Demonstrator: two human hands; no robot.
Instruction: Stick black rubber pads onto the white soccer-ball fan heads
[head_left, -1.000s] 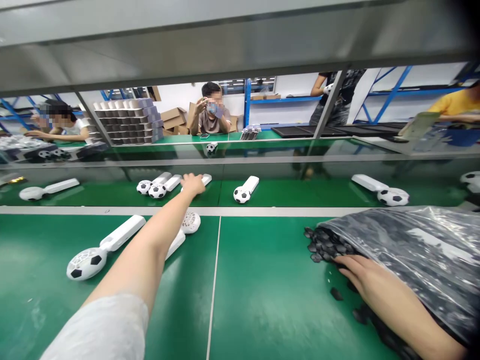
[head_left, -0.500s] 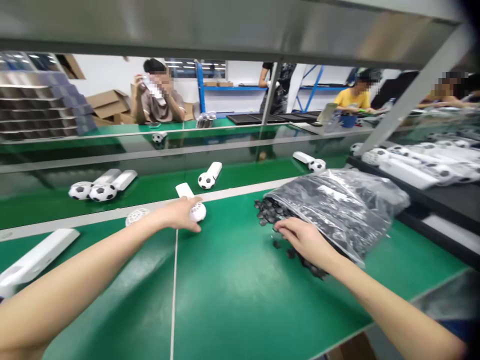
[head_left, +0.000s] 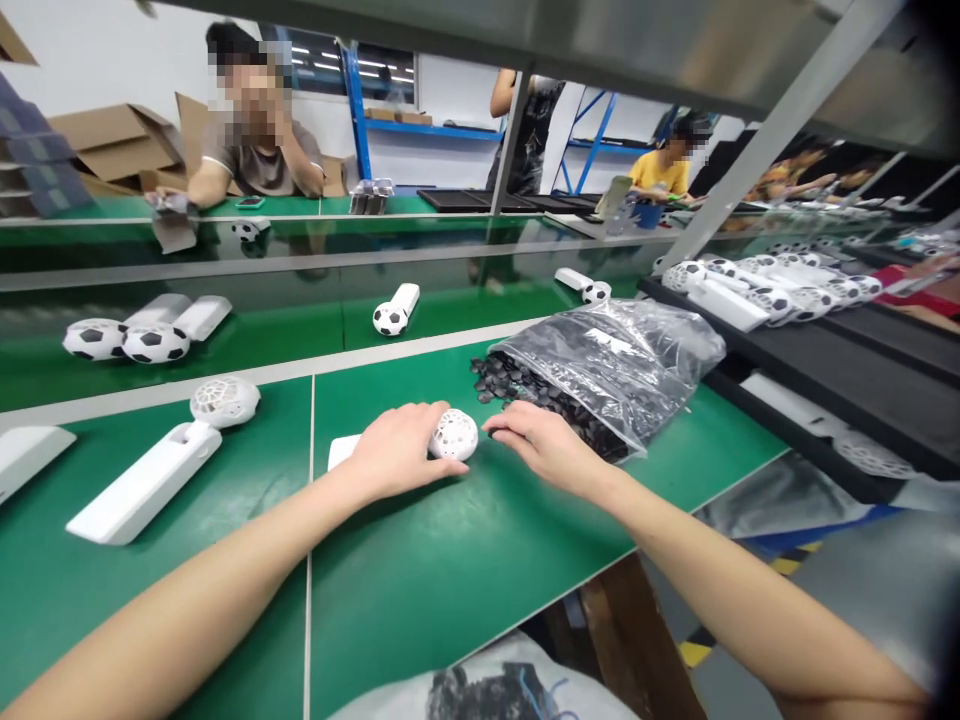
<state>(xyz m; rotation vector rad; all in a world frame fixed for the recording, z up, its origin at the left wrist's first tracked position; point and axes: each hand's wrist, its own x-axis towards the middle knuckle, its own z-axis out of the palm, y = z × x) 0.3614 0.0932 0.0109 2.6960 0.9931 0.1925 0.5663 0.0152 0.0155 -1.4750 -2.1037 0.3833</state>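
One white fan [head_left: 454, 434], seemingly a handheld one, lies on the green tabletop [head_left: 450, 590] in front of the person, under the left hand [head_left: 397, 450]. Its long axis runs roughly left to right: the handle [head_left: 343, 451] shows its end past the left side of that hand, and the round, latticed head points toward the right hand [head_left: 544, 445]. The left hand is curved over the fan where head and handle meet, fingers on the far side and thumb on the near side. The right hand is narrow, its fingertips pinched on a small dark piece [head_left: 490, 431], just beside the head but apart from it. Of the two, the left hand is nearer, touching the fan. Just beyond the right hand, loose black pieces [head_left: 499, 382] spill from a clear plastic bag [head_left: 622, 350]. Farther left lies a second white fan [head_left: 142, 487], tilted diagonally, its latticed head at the far end.
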